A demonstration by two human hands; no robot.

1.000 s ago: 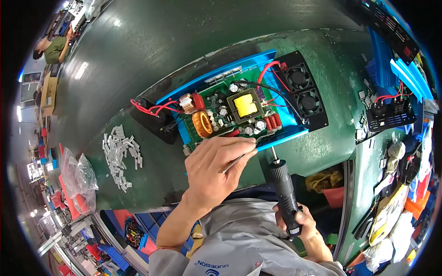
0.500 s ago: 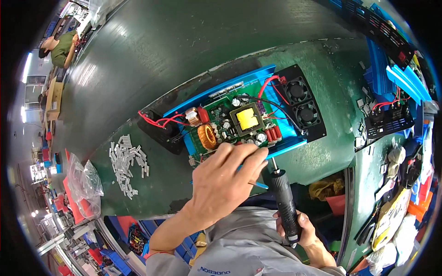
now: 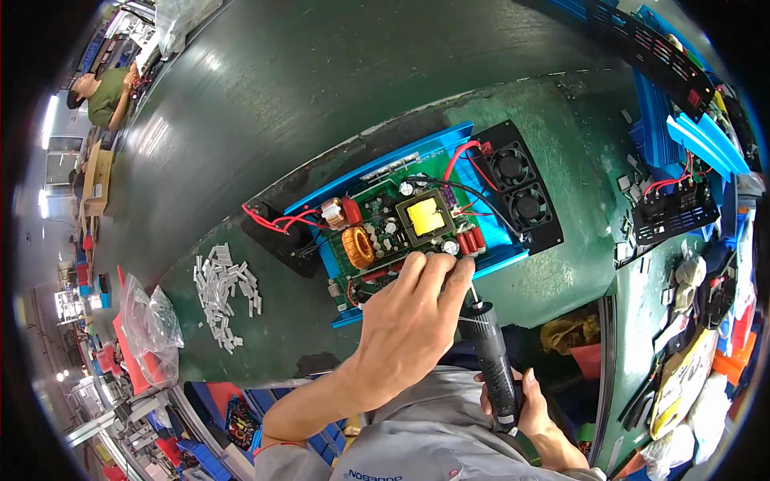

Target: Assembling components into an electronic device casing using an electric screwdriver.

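A blue metal housing [image 3: 504,262] lies on the bench with a green circuit board [image 3: 370,197] inside. The board carries a yellow-topped transformer [image 3: 425,216] and a copper-wound ring coil [image 3: 358,247]. My left hand [image 3: 407,321] is bent over the housing's near wall, fingers curled and close together at its edge. A thin rod-like thing sticks out beside these fingers; its kind is unclear. Below the wall, my right hand [image 3: 536,413] grips a black electric screwdriver [image 3: 492,353], its shaft pointing up at the near wall. The left fingers partly hide the bit's tip.
A black end panel with two fans [image 3: 525,188] lies at the housing's right, another dark panel [image 3: 277,240] at its left. Small grey-white strips [image 3: 223,293] are heaped on the left, near a clear plastic bag [image 3: 152,325]. Blue housings [image 3: 662,136] stand far right. Someone sits far left.
My left hand has shifted right along the near wall, closer to the screwdriver's shaft, uncovering the housing's near left corner. The right hand still holds the screwdriver in nearly the same place.
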